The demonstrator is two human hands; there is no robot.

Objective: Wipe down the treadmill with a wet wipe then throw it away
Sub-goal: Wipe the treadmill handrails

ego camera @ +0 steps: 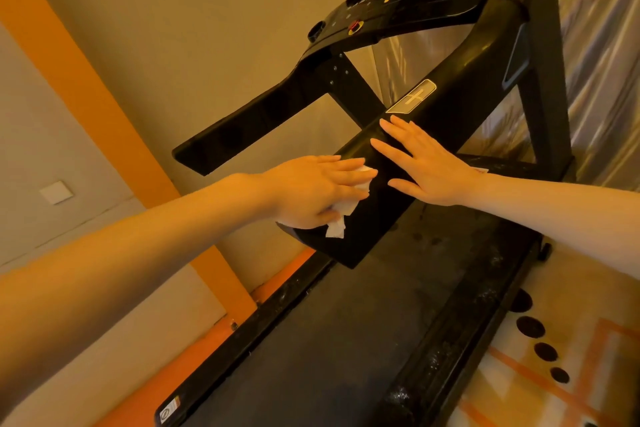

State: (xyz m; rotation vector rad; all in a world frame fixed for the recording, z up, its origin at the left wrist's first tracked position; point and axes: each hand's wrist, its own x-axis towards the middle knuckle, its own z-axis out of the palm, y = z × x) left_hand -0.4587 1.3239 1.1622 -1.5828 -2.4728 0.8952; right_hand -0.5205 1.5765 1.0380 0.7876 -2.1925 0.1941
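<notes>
Beige walls with an orange stripe (104,104) fill the left of the frame, behind a black treadmill (346,340) running from lower centre to upper right. At centre, the left hand (311,191) presses a crumpled white wet wipe (349,208) against the treadmill's near handrail (391,166), fingers curled over it. Just to its right, the right hand (429,170) lies flat on the same rail, fingers spread and straight, below a plus-sign button (412,97).

White wet wipe (349,206), crumpled, lies on the black treadmill (433,135) handrail, apparently near its end.
</notes>
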